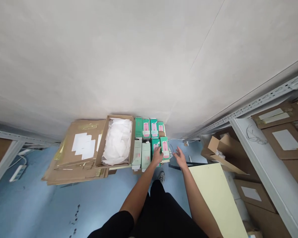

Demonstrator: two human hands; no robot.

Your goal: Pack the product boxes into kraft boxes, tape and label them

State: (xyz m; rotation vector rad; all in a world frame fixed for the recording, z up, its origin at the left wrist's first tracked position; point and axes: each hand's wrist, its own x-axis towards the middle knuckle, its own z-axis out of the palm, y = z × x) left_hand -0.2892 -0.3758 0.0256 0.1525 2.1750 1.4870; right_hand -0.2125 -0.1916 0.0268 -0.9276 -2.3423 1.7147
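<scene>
Small green boxes with pink pictures on them [154, 128] stand in two rows against the wall. At the front right end of these rows is one green box with a pink picture [165, 145]. My left hand [157, 156] is closed at the left edge of this box, partly covering the neighbouring green box. To the right of the box my right hand [180, 158] hovers apart from it, fingers spread and nothing in them. Two pale green boxes [146, 155] stand left of my left hand.
A cardboard tray [132, 142] of white packing sheets [118, 140] lies left of the boxes, beside flattened cardboard [67, 155]. On the right are a pale yellow board [216, 195], an open carton [223, 147] and a metal shelf [270, 172] with cartons. A power strip [18, 173] lies far left.
</scene>
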